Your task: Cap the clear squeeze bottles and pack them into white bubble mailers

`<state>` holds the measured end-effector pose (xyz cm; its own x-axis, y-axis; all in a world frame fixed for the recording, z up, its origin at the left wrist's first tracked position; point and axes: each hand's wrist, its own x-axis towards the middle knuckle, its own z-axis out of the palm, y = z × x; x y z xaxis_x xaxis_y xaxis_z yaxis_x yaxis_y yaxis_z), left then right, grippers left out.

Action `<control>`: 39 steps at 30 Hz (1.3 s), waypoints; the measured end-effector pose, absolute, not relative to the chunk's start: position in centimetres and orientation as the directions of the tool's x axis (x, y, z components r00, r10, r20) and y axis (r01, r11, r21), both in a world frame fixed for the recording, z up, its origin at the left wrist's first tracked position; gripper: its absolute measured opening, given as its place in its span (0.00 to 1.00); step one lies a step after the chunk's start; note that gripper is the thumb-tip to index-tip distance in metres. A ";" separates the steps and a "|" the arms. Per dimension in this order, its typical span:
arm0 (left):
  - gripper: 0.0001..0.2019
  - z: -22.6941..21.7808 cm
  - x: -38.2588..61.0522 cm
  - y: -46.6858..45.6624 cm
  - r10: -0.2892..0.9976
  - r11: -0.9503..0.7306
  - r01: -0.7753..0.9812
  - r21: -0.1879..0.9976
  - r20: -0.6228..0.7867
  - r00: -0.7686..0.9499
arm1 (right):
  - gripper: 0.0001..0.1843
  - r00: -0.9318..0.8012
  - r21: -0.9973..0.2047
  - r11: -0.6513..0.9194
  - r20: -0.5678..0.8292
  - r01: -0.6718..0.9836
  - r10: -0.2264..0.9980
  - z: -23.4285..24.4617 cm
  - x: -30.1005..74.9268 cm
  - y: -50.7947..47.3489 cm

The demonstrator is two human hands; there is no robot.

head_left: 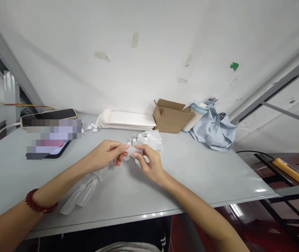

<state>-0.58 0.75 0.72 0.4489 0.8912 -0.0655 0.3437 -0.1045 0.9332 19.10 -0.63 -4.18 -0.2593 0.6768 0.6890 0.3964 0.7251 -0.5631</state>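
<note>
Over the middle of the grey table, my left hand (112, 152) and my right hand (151, 162) meet at a small translucent white plastic piece (131, 151). The left thumb and fingers pinch its left side. The right thumb and index finger close on its other side, and the fingers partly cover it, so its exact kind does not show. Just behind lies a pile of similar translucent plastic pieces (153, 139). Two slim clear plastic bottles (73, 200) with white cord-like parts lie in front of my left forearm, near the table's front edge.
A phone (51, 117) and a blurred-out screen (56, 138) lie at the left, beside small white caps (93, 127). Along the wall stand stacked white cartons (128, 120), an open cardboard box (171, 119), a lidded cup (195, 117) and a light blue cloth (212, 131).
</note>
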 end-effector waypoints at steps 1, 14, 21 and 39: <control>0.22 0.8 -0.5 0.7 0.898 -0.120 0.352 0.928 -0.050 0.437 | 0.10 -0.265 -0.555 0.729 0.691 0.400 0.672 -4.1 19.2 -0.6; 0.21 0.0 0.3 0.0 0.865 -0.427 0.453 0.783 0.208 0.456 | 0.23 -0.309 -0.970 -0.166 -0.105 -0.178 0.945 -1.2 18.7 -1.2; 0.15 -1.0 0.0 -0.1 0.711 -0.689 0.450 0.567 0.409 0.572 | 0.19 -0.307 -0.921 -0.383 -0.345 -0.071 0.887 -1.1 19.0 -0.5; 0.19 -2.6 -6.9 6.7 0.904 -0.366 0.909 0.200 0.310 0.295 | 0.18 -0.028 -0.942 0.213 0.213 0.261 0.977 -3.5 19.7 1.2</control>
<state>-6.88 6.74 -2.59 0.2953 0.9036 0.3104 0.9088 -0.3659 0.2004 19.70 1.20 -3.55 -0.0278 0.9767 0.2128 0.2613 0.2126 -0.9415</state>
